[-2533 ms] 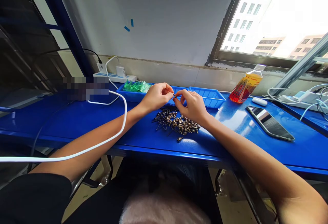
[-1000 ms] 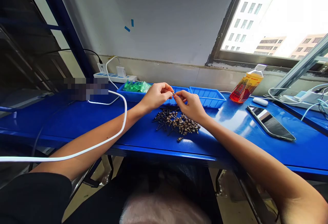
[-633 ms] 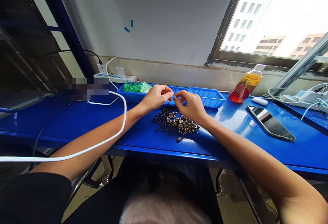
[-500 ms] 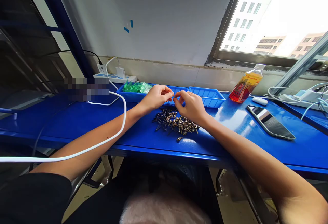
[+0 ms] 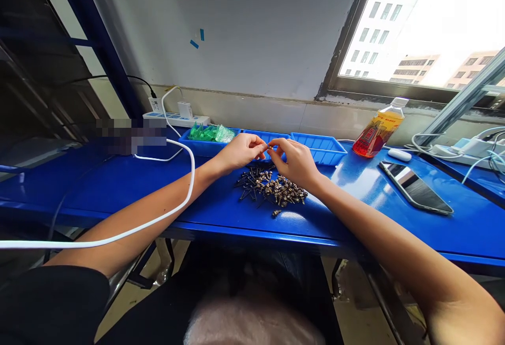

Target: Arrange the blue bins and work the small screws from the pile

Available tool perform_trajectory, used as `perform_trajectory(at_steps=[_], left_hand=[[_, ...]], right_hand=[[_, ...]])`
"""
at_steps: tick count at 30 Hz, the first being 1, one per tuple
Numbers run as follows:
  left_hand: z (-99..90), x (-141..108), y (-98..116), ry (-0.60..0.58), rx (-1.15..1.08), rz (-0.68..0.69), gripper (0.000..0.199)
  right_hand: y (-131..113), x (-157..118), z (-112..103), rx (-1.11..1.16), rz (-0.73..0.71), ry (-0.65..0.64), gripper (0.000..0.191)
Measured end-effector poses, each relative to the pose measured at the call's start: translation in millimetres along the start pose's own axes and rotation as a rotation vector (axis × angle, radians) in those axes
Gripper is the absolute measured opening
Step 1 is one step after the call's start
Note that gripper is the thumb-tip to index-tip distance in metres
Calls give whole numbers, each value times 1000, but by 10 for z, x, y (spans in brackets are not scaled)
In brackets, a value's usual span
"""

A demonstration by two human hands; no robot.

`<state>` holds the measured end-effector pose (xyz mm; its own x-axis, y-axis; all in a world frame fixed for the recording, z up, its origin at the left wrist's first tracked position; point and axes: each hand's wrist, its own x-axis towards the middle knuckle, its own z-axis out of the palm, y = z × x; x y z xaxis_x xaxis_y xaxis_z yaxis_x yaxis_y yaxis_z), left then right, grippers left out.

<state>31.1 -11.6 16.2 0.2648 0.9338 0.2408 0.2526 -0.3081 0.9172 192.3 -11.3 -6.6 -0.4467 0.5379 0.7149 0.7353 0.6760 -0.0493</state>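
My left hand [image 5: 245, 150] and my right hand [image 5: 292, 160] meet fingertip to fingertip above the blue table. Between the pinched fingers of my right hand is a small brass-coloured metal piece [image 5: 270, 148], partly covered by the fingertips. The left thumb and forefinger are pinched against its left side; what they grip is hidden. Just below my hands lies a pile of small brass-coloured metal fittings [image 5: 286, 191], with dark thin screws [image 5: 248, 182] at its left. One loose fitting [image 5: 275, 213] lies nearer the table edge.
Behind my hands stand blue trays [image 5: 321, 148], the left one holding green plastic bags [image 5: 211, 133]. To the right are a drink bottle [image 5: 379, 129], a white oval object [image 5: 399, 154] and a phone [image 5: 416, 187]. A white cable [image 5: 192, 176] crosses in front of my left forearm.
Both hands stay in nearly the same place. The small metal piece shows a little more clearly at the right fingertips. The view has shifted very slightly.
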Motion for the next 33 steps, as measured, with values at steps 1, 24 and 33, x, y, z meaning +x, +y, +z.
perform_trajectory(at_steps=[1, 24, 33], left_hand=[[5, -8, 9, -1, 0, -2, 15], [22, -29, -11, 21, -19, 101, 12], [-4, -21, 29, 53, -1, 101, 4]], right_hand=[[2, 1, 1, 4, -6, 13, 17], [-41, 16, -5, 56, 81, 90, 9], [-66, 26, 22, 173, 155, 100, 8]])
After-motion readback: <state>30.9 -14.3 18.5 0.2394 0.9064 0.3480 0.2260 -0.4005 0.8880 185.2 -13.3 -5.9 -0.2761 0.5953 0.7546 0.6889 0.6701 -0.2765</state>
